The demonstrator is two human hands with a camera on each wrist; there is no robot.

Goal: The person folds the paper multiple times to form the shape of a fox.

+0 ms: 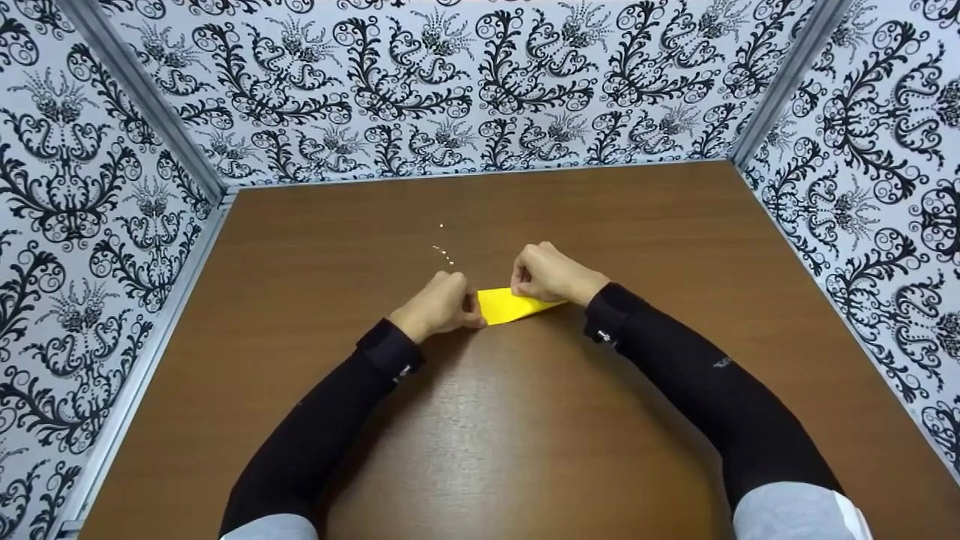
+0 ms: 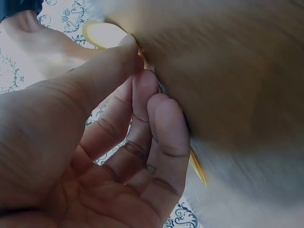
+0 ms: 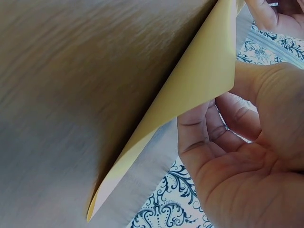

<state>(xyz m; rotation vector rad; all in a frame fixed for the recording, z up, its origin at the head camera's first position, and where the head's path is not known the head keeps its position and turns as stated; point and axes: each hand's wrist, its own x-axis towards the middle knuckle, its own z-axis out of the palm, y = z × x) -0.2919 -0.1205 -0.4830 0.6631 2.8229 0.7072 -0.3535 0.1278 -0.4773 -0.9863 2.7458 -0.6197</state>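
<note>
A sheet of yellow paper (image 1: 501,306) lies between the two hands near the middle of the table. At its left end, my left hand (image 1: 439,304) pinches the paper low by the tabletop, thumb against fingertips. My right hand (image 1: 551,274) grips the paper toward its right end, fingers curled. In the right wrist view the yellow paper (image 3: 194,80) curves up off the table, its edge at the right hand's (image 3: 232,152) thumb and fingers. The left wrist view shows the left hand's (image 2: 118,142) fingertips along the thin paper edge; most of the sheet is hidden there.
Several small white specks (image 1: 442,253) show on the brown wooden table (image 1: 337,247) beyond the left hand. Patterned black-and-white walls (image 1: 420,90) with grey metal corner posts (image 1: 787,82) enclose the table at the back and both sides.
</note>
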